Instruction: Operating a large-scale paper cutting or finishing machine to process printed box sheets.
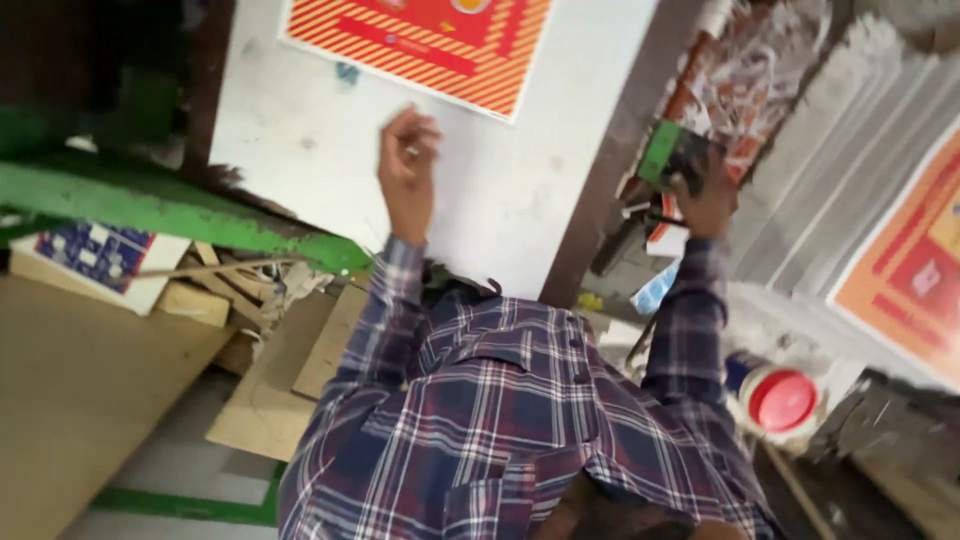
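My left hand (408, 170) reaches forward in a plaid sleeve, fingers curled together, and rests on a large white sheet (500, 190). I see nothing in that hand. The sheet carries an orange and red striped print (430, 40) at its far edge. My right hand (708, 195) is out to the right and closed around a dark tool (685, 160) with a green part (660, 150). The tool is blurred, so I cannot tell its kind. It lies past the sheet's right edge, by a dark upright bar (610, 170).
A green metal beam (170, 215) runs along the left, with cardboard pieces (290, 380) and a blue patterned box (95, 255) below it. A can with a red lid (782, 398) stands at the right. Stacked white sheets (830, 190) and another orange print (915, 270) lie beyond.
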